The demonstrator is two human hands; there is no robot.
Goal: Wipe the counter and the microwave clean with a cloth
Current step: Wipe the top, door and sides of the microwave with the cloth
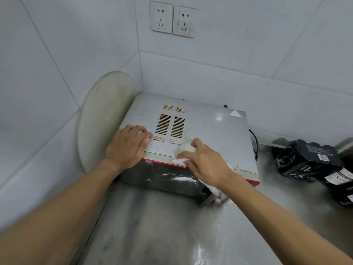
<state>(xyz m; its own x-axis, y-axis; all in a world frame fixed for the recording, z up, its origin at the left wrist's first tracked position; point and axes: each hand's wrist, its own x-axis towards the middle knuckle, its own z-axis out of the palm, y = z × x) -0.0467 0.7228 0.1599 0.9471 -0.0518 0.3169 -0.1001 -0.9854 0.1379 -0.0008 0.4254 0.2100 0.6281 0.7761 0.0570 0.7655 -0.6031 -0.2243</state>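
A grey microwave (208, 131) with rusty vent slots and a red-trimmed dark front stands in the corner on a steel counter (152, 226). My left hand (126, 146) rests on the front left of its top, fingers slightly bent, holding nothing. My right hand (206, 163) grips a white cloth (183, 152) and presses it on the top's front edge, just right of the vents. A tail of the cloth hangs below my wrist in front of the door. White smears mark the dark door.
A round pale board (99, 119) leans against the left tiled wall beside the microwave. Black bottles (313, 161) lie on the counter at the right. A black cord (255, 142) runs down behind the microwave. Two wall sockets (172, 19) sit above.
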